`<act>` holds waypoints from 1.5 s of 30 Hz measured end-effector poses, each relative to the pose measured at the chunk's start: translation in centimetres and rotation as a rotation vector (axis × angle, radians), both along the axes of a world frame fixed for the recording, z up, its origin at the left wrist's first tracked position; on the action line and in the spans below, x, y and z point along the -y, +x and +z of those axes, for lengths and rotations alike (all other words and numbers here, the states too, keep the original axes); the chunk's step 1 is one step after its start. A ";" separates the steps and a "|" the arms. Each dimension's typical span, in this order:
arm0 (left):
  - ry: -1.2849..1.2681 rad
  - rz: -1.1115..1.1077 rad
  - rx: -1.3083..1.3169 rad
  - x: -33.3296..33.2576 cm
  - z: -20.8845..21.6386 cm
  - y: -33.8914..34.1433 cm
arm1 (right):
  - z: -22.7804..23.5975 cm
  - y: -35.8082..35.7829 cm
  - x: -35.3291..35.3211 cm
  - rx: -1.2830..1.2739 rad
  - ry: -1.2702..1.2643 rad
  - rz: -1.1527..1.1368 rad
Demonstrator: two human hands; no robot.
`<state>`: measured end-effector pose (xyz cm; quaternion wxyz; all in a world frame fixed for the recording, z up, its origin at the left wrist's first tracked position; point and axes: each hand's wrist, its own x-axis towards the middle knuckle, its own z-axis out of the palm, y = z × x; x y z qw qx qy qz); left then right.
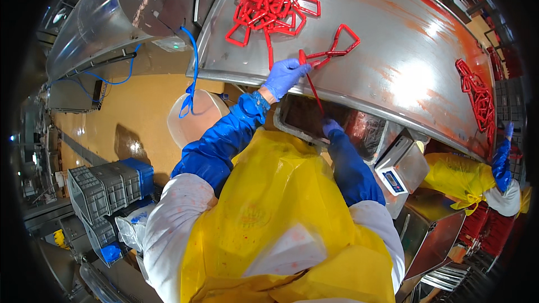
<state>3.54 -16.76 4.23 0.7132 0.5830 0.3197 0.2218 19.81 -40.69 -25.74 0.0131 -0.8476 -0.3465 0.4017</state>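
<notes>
A long chain of thin red sausage links [269,8] lies heaped on the steel table [382,39], with a looser loop [342,45] at its near edge. My left hand [287,77], in a purple glove, is closed around the links at that edge. From it a thin red strand [314,92] runs down to my right hand [332,128]. That hand is over a grey bin [297,132] below the table edge, its fingers together at the strand's lower end, slightly blurred. The bin's dark contents are hard to make out.
A digital scale [393,178] stands right of the bin. At the right, a co-worker in a yellow apron [457,177] is beside another pile of red links [476,95]. A white tub [196,118], a hanging blue strap [191,87] and grey crates [106,191] are on the left.
</notes>
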 end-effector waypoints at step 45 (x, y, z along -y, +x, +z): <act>-0.054 -0.180 -0.013 3.1 -8.0 -2.2 | 28.3 -5.8 -8.9 0.050 1.000 -0.089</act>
